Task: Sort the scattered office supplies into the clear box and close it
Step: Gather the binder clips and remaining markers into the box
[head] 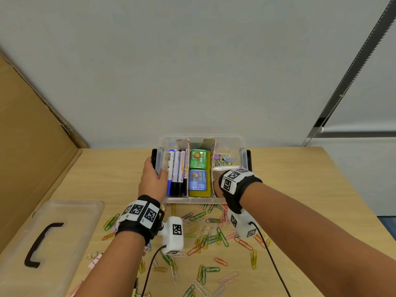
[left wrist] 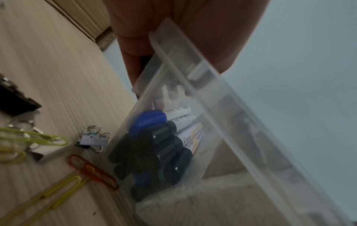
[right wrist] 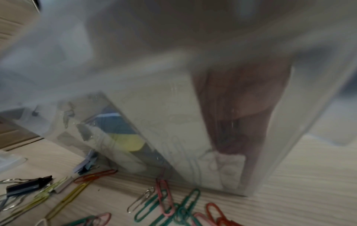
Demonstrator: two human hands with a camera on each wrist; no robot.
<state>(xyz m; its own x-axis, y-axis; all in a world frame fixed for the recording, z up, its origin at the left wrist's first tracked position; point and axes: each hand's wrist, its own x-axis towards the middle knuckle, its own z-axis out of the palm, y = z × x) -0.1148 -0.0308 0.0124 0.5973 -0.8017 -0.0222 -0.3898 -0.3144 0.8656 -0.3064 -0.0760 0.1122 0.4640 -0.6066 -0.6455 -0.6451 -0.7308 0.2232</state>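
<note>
The clear box (head: 240, 142) stands open at the back of the table, split by cardboard dividers. Its left bay holds markers (head: 176, 172), the middle one a green case (head: 198, 159) and a blue case (head: 197, 180), the right one small binder clips (head: 224, 159). My left hand (head: 153, 179) grips the box's left rim (left wrist: 222, 91) beside the markers (left wrist: 164, 137). My right hand (head: 216, 186) reaches down into the right bay; its fingers (right wrist: 241, 99) show blurred through the box wall (right wrist: 135, 76), and what they hold is unclear. Coloured paper clips (head: 205, 232) lie scattered in front of the box.
The box's lid (head: 49, 239), with a black handle, lies at the front left. A cardboard wall (head: 27, 129) borders the table's left side. A pink binder clip (head: 94, 259), a white one (left wrist: 92, 140) and a black one (right wrist: 27, 185) lie among the paper clips (right wrist: 173, 206).
</note>
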